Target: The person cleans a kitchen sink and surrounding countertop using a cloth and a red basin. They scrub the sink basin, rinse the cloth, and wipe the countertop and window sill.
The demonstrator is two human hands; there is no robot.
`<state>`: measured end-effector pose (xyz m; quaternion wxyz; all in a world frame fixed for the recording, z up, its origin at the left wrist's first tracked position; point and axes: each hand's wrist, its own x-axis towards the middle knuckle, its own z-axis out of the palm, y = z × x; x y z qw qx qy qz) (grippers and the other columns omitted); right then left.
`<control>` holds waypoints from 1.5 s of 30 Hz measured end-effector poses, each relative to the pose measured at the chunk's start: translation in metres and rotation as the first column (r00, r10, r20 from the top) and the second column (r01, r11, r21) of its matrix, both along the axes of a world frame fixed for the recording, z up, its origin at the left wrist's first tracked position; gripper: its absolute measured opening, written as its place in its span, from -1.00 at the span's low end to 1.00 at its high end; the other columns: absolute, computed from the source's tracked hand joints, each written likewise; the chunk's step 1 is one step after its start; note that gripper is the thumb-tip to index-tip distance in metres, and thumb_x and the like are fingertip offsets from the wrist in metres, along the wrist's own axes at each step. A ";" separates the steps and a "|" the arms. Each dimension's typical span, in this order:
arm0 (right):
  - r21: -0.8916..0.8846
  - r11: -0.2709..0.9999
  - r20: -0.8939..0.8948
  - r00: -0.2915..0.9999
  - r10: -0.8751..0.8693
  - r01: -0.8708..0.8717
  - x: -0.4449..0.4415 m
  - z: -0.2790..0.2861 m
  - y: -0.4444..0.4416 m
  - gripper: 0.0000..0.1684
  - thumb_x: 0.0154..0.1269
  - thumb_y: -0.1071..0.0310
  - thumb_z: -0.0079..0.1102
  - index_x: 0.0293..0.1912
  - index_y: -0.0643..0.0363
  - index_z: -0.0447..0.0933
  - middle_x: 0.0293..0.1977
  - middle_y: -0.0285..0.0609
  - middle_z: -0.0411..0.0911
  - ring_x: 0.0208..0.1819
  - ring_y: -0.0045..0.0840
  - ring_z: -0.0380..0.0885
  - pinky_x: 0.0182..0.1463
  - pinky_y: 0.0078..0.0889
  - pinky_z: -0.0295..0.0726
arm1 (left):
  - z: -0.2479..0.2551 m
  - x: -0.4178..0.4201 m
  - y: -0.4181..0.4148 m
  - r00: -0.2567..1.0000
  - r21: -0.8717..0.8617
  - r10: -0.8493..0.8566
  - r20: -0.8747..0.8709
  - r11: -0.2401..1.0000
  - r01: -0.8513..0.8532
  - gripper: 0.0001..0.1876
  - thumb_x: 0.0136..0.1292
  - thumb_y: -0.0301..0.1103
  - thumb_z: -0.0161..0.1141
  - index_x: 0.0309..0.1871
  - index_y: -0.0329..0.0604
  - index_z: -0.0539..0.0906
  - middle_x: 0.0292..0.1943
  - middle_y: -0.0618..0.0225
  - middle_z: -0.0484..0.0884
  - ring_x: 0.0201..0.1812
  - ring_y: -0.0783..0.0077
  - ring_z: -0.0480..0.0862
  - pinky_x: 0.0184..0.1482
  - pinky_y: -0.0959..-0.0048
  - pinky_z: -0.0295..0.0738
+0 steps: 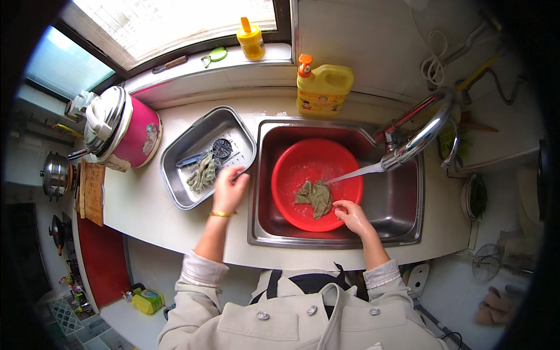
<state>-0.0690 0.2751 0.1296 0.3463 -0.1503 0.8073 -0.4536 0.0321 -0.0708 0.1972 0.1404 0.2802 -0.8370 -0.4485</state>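
Note:
My left hand [230, 189] is at the near right rim of a rectangular metal basin [179, 142], fingers over the edge and thumb outside. Inside that basin lie a crumpled greenish cloth [202, 174] and a blue-handled scrubbing brush [222, 148]. A round red plastic basin [288, 159] sits in the stainless steel sink [393, 205]. In it a wet olive-green cloth [316, 197] is lying under running water from the chrome faucet [407, 153]. My right hand [353, 217] hovers over the red basin's near right rim, wet, fingers bent and apart, just beside the cloth with nothing visible in them.
Behind the sink stands a yellow pump jug [324, 89]. A pink electric pressure cooker [138, 131] and a wooden cutting board [92, 183] are at the left. On the windowsill are a yellow bottle [251, 41], a green peeler [217, 54] and a knife [173, 63].

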 end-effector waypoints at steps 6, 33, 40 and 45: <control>-0.047 0.996 0.175 0.983 -0.062 0.071 0.014 0.007 -0.002 -0.68 0.16 0.42 0.13 -0.06 0.29 0.51 -0.36 -0.19 0.57 -0.38 -0.61 0.52 -0.24 -0.54 0.53 | -0.041 0.024 -0.126 0.907 -0.365 0.071 0.415 0.926 0.095 -0.18 -0.16 -0.17 0.45 0.26 -0.06 0.35 0.33 0.16 0.23 0.32 0.07 0.23 0.32 0.28 0.16; -0.231 0.936 0.298 0.935 -0.193 0.267 0.023 0.038 0.003 -0.58 0.35 0.19 0.03 0.10 0.22 0.38 -0.19 -0.20 0.52 -0.26 -0.62 0.51 -0.16 -0.48 0.53 | 0.017 0.088 0.007 0.902 -0.642 -0.431 0.035 0.682 0.350 -0.89 -0.01 -0.52 0.11 -0.41 -0.04 0.55 -0.52 0.33 0.60 -0.50 0.26 0.61 -0.49 0.30 0.47; -0.476 0.685 0.329 0.834 -0.443 0.552 0.013 0.100 0.033 -0.39 0.24 0.25 0.17 0.20 0.28 0.21 -0.03 -0.16 0.43 -0.07 -0.52 0.45 0.04 -0.46 0.42 | 0.003 0.052 0.097 0.566 -0.524 -0.807 0.168 0.413 0.745 -0.90 -0.04 -0.37 0.17 -0.39 -0.01 0.57 -0.54 0.42 0.58 -0.48 0.35 0.62 -0.44 0.37 0.49; -0.356 0.757 -0.062 0.795 -0.603 0.547 -0.010 0.059 0.048 -0.31 -0.05 0.66 0.12 0.15 0.31 0.20 -0.16 -0.14 0.50 -0.18 -0.55 0.50 -0.10 -0.52 0.47 | -0.080 0.028 0.135 0.534 -0.443 -0.835 0.133 0.432 0.786 -0.80 -0.06 -0.37 0.24 -0.29 -0.01 0.60 -0.42 0.41 0.63 -0.38 0.29 0.62 -0.34 0.33 0.51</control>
